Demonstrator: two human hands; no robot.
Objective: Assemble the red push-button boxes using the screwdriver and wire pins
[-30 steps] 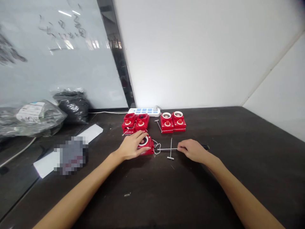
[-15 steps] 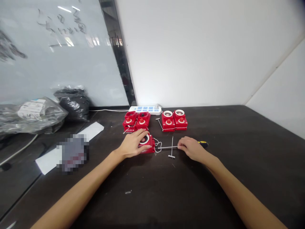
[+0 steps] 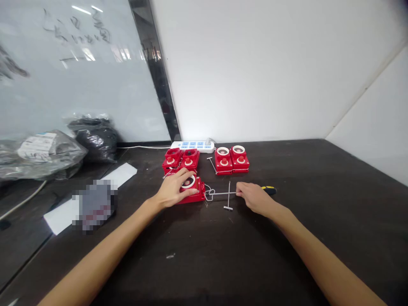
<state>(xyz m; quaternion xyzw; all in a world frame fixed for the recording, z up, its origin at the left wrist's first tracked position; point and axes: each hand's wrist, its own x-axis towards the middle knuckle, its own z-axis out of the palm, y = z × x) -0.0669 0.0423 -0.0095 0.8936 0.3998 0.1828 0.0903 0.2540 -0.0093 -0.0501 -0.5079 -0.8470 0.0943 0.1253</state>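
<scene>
My left hand (image 3: 174, 188) is wrapped over a red alarm box (image 3: 200, 189) lying on the dark table, fingers across its top and thumb along the near side. The box has a white-ringed round opening, and white cord (image 3: 209, 196) loops from its right end. A little to the right, my right hand (image 3: 255, 197) is closed round a screwdriver (image 3: 269, 190) with a yellow and black handle. Its thin shaft points left towards the cord; whether the tip touches the box I cannot tell. Across the shaft's line lies a small T-shaped metal hammer (image 3: 228, 208).
Behind stand two red boxes (image 3: 188, 160) at left and two with white rings (image 3: 239, 160) at right, with another small hammer (image 3: 209, 159) beside them. A white power strip (image 3: 192, 147) is against the wall. Plastic bags (image 3: 47, 155) and white paper (image 3: 126, 173) lie left.
The view has shifted slightly. My left hand and the red box have moved a little left, and more of the box's near right part shows. My right hand keeps hold of the screwdriver.
</scene>
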